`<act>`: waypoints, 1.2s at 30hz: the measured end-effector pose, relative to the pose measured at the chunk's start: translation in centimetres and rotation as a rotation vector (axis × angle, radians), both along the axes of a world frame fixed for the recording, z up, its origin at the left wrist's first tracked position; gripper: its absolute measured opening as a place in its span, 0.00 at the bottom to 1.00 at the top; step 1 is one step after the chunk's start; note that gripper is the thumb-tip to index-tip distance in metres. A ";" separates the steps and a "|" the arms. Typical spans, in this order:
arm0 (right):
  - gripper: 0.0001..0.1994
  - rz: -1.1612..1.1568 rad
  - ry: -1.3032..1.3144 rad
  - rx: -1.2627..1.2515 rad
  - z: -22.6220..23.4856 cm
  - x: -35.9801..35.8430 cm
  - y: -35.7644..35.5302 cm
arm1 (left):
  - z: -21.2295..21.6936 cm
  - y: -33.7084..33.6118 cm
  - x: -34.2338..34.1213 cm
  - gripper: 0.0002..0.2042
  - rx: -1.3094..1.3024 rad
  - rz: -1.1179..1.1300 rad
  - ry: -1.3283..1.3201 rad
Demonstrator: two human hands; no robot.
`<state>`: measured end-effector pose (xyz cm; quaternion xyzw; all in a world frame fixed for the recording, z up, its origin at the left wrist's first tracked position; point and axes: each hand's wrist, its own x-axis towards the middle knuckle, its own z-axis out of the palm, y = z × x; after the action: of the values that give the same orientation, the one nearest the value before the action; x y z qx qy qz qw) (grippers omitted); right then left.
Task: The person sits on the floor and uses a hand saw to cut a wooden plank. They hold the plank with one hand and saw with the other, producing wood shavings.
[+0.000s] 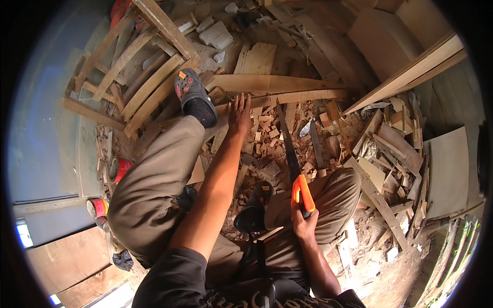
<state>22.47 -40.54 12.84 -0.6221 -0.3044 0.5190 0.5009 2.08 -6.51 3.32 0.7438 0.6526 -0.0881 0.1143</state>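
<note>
My right hand [305, 222] is wrapped round the orange and black handle of a hand saw [290, 154]. The dark blade points away from me, and its tip meets the near edge of a long narrow wooden plank [308, 95]. On the left part of that plank lies my left hand [240, 114], its fingers stretched out over the wood. Just left of it, my foot in a grey clog [191, 91] rests by the plank's left end; what lies under the sole is hidden. A wider curved-looking board [277, 82] lies right behind the plank.
Wood offcuts and chips [269, 141] cover the floor between my legs. A slatted wooden frame [149, 84] stands at the far left. Tall boards [411, 72] lean at the right, above a heap of scrap wood [395, 149]. A red can [120, 168] sits left of my knee.
</note>
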 end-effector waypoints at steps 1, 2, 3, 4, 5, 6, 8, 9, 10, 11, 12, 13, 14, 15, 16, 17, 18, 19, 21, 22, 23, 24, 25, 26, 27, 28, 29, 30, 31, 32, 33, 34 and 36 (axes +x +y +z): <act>0.09 0.002 -0.015 0.006 -0.2 0.0 -0.1 | 0.4 0.7 -0.1 0.45 -0.015 0.008 -0.010; 0.09 0.003 -0.029 0.012 -0.5 0.1 -0.3 | 0.8 1.1 -0.2 0.45 -0.030 0.015 -0.020; 0.10 -0.002 -0.040 0.019 -0.4 -0.1 -0.1 | 1.0 1.6 -0.4 0.46 -0.036 0.013 -0.009; 0.09 -0.011 -0.017 0.001 -0.1 -0.2 0.1 | 1.0 1.5 -0.5 0.46 -0.035 0.013 -0.005; 0.08 -0.021 0.006 -0.017 0.4 -0.3 0.4 | 0.9 1.1 -0.5 0.46 -0.035 0.012 -0.001; 0.08 -0.033 0.029 -0.034 0.8 -0.5 0.7 | 1.0 0.9 -0.5 0.46 -0.033 0.009 0.003; 0.07 -0.044 0.021 -0.041 0.8 -0.8 0.9 | 1.0 0.8 -0.2 0.46 -0.023 -0.002 0.008; 0.07 -0.038 0.015 -0.048 0.8 -0.7 0.8 | 0.7 0.4 -0.3 0.46 -0.022 0.005 0.009; 0.06 -0.034 0.029 -0.043 0.7 -0.7 0.8 | 0.3 0.5 -0.4 0.46 0.000 -0.011 -0.004; 0.05 -0.031 0.043 -0.038 0.5 -0.7 0.8 | 0.0 1.0 -0.6 0.46 0.023 -0.028 -0.018; 0.05 -0.034 0.055 -0.036 0.5 -0.6 0.7 | -0.5 1.1 -0.5 0.46 0.043 -0.050 -0.035; 0.04 -0.019 0.024 -0.040 0.7 -0.4 0.8 | -1.1 0.6 -0.3 0.45 0.044 -0.039 -0.032; 0.03 -0.006 -0.006 -0.043 0.9 -0.3 1.0 | -1.7 0.0 0.1 0.44 0.046 -0.031 -0.029; 0.04 0.005 -0.035 -0.026 1.1 -0.4 2.0 | -1.6 1.0 0.1 0.42 0.069 -0.025 -0.024; 0.05 0.022 -0.088 0.032 0.9 -0.6 3.0 | -1.4 2.4 -0.4 0.41 0.069 -0.012 -0.022; 0.04 0.039 -0.144 0.079 1.3 -0.6 4.4 | -0.9 4.0 -1.2 0.40 0.069 0.001 -0.021; 0.04 0.069 -0.192 0.106 2.2 -0.9 5.6 | -1.3 4.5 -2.4 0.39 0.047 0.026 -0.012; 0.04 0.063 -0.203 0.086 2.6 -0.6 6.3 | -1.0 4.8 -1.9 0.37 0.057 0.029 -0.021; 0.04 0.060 -0.218 0.049 2.9 -0.3 7.4 | -1.5 4.8 -1.3 0.36 0.072 0.017 -0.064; 0.05 0.058 -0.201 0.036 2.7 -0.3 8.3 | -1.9 4.7 -1.4 0.36 0.080 0.017 -0.083; 0.05 0.059 -0.184 0.023 2.5 -0.3 9.2 | -2.2 4.6 -1.3 0.35 0.113 0.007 -0.070; 0.05 0.060 -0.168 0.015 2.3 -0.4 10.0 | -2.5 4.6 -1.2 0.35 0.150 -0.001 -0.058; 0.05 0.070 -0.145 -0.008 2.3 -0.6 10.6 | -2.6 4.6 -1.2 0.35 0.188 -0.008 -0.044; 0.06 0.072 -0.179 0.023 2.2 -1.1 11.0 | -2.8 4.6 -1.4 0.35 0.198 0.004 -0.053; 0.06 0.070 -0.216 0.052 1.9 -1.3 11.4 | -2.7 4.3 -1.1 0.35 0.207 0.013 -0.065; 0.06 0.069 -0.253 0.082 1.7 -1.4 11.7 | -2.6 4.1 -0.9 0.35 0.216 0.023 -0.078; 0.08 0.094 -0.258 0.031 1.7 -1.3 12.1 | -2.5 4.1 -0.8 0.34 0.218 0.025 -0.093; 0.08 0.094 -0.250 0.013 1.4 -1.2 12.3 | -2.2 4.2 -0.8 0.34 0.221 0.021 -0.103; 0.09 0.094 -0.241 -0.006 1.0 -1.1 12.3 | -2.0 4.2 -0.8 0.34 0.224 0.018 -0.112; 0.09 0.094 -0.232 -0.025 0.6 -1.0 12.3 | -1.8 4.1 -0.7 0.34 0.227 0.017 -0.131; 0.09 0.098 -0.213 -0.045 0.6 -0.9 12.4 | -1.6 4.1 -0.7 0.34 0.232 0.015 -0.147; 0.10 0.102 -0.195 -0.065 0.7 -0.9 12.6 | -1.5 4.2 -0.7 0.34 0.237 0.014 -0.162; 0.09 0.098 -0.154 -0.081 0.8 -0.5 12.7 | -1.2 5.8 -0.2 0.32 0.230 0.104 -0.218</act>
<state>21.94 -27.88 13.62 -0.6642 -0.3510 0.5054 0.4245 1.84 -0.71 2.15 0.7223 0.6797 0.0745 0.1031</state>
